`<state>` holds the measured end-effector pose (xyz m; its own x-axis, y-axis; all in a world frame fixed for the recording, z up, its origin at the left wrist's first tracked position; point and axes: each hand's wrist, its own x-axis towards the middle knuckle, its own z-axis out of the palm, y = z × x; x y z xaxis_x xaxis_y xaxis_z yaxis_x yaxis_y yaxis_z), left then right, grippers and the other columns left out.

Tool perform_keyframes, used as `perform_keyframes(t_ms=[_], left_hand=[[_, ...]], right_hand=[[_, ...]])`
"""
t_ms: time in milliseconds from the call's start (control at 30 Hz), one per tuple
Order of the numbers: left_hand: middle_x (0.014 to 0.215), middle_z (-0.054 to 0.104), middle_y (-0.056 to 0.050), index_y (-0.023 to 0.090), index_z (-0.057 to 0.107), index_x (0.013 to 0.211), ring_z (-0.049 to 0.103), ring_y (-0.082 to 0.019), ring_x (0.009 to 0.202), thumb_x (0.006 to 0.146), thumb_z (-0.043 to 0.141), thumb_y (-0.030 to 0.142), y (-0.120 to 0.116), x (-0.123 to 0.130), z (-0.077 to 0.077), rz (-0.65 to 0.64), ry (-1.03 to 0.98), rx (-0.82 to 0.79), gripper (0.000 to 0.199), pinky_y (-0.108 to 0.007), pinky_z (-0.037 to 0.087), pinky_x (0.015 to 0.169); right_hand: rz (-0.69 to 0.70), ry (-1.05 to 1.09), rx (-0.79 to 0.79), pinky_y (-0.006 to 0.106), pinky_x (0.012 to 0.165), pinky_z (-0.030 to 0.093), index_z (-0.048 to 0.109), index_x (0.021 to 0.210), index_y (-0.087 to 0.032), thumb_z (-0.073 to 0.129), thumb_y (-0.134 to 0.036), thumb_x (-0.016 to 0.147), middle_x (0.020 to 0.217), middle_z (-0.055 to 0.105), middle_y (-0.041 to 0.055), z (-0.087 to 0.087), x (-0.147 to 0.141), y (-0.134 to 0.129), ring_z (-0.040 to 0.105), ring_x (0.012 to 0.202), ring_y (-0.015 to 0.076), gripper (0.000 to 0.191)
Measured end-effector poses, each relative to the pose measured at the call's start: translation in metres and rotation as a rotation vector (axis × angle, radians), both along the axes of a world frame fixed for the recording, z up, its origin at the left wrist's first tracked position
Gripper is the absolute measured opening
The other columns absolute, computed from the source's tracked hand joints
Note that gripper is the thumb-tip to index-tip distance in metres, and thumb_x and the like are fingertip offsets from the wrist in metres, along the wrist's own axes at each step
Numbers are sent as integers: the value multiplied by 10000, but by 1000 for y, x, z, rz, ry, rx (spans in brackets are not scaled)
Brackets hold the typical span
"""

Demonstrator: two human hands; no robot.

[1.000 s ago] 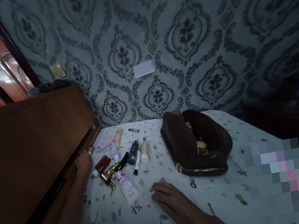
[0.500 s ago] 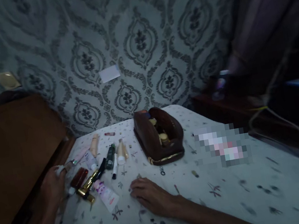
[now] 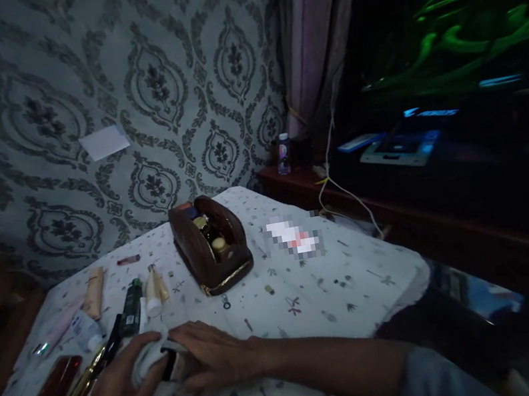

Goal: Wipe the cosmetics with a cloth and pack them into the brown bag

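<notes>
My left hand (image 3: pixel 117 391) is closed around a small white rounded item (image 3: pixel 144 359), whose kind I cannot make out. At its right end, a black and greyish part (image 3: pixel 171 362) lies between the fingers of my right hand (image 3: pixel 214 352). Both hands meet low over the cloth. Beside my left hand lie a dark red glossy case (image 3: pixel 56 385), gold tubes (image 3: pixel 86 376) and a dark green tube (image 3: pixel 131 308). Beyond the hands stands an unzipped brown toiletry bag (image 3: pixel 212 247) with gold-lidded jars (image 3: pixel 220 244) inside.
A patterned white cloth (image 3: pixel 329 282) covers the surface. On it lie a beige tube (image 3: pixel 94 292), cream tubes (image 3: pixel 154 292) and a blurred-out item (image 3: pixel 294 237). At the right are a bottle (image 3: pixel 283 154), a hanging cable (image 3: pixel 344 188) and a large dark screen (image 3: pixel 449 59).
The view has swung right. My left hand has come across from the far left with the pale item, and my right hand, earlier resting on the cloth, now grips its end.
</notes>
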<state>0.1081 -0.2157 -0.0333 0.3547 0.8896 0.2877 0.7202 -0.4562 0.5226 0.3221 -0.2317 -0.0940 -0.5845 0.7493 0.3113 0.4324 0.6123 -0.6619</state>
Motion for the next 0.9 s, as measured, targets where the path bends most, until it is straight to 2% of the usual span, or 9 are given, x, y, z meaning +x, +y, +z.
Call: perform_keyframes(t_ms=[100, 267, 367, 467, 600, 767, 900], left_hand=[[1118, 741, -49, 253, 666, 1096, 696, -293, 1031, 812, 518, 635, -3, 22, -17, -19, -37, 54, 498, -409, 570, 882], [1172, 711, -83, 217, 628, 1145, 665, -301, 1096, 847, 499, 596, -2, 34, -31, 40, -79, 105, 499, -411, 561, 881], [1216, 682, -100, 200, 603, 1194, 634, -302, 1142, 868, 505, 578, -4, 38, -36, 66, -140, 100, 508, -426, 530, 934], [1274, 645, -110, 193, 597, 1239, 584, -298, 1209, 913, 444, 568, -6, 45, -43, 70, -224, 103, 520, -451, 464, 1025], [1320, 610, -109, 188, 569, 1313, 526, -268, 1274, 983, 315, 517, -9, 55, -50, 89, -376, 87, 531, -446, 400, 1094], [1384, 567, -93, 196, 558, 1340, 451, -249, 1348, 987, 369, 494, -9, 63, -61, 128, -503, 63, 500, -421, 337, 1145], [1298, 613, -111, 186, 585, 1310, 475, -255, 1309, 981, 369, 528, -10, 65, -67, 137, -548, 54, 522, -428, 356, 1121]], right_hand=[[-52, -27, -73, 398, 979, 472, 473, 1280, -109, 719, -439, 813, 1199, 600, 158, 0, -3, 0, 563, 1134, 287, 623], [-154, 90, -73, 376, 890, 501, 498, 1241, -170, 780, -431, 736, 1116, 567, 90, -3, -5, 2, 567, 1028, 260, 634], [-191, 176, -41, 366, 891, 497, 498, 1269, -183, 779, -383, 737, 1065, 556, 65, -9, -6, 4, 568, 986, 240, 634], [-188, 263, 5, 350, 905, 488, 453, 1352, -183, 748, -331, 769, 1058, 562, 67, -13, -4, 6, 564, 994, 232, 670], [-167, 284, -36, 346, 891, 494, 405, 1416, -198, 709, -309, 791, 1091, 559, 69, -11, 2, 10, 570, 987, 223, 703], [-154, 227, -26, 376, 967, 468, 361, 1448, -196, 657, -223, 777, 1173, 538, 89, -4, 6, 13, 543, 1084, 236, 734], [-184, 160, 15, 423, 991, 469, 429, 1383, -155, 620, -199, 779, 1216, 528, 127, -3, 7, 12, 537, 1126, 263, 635]])
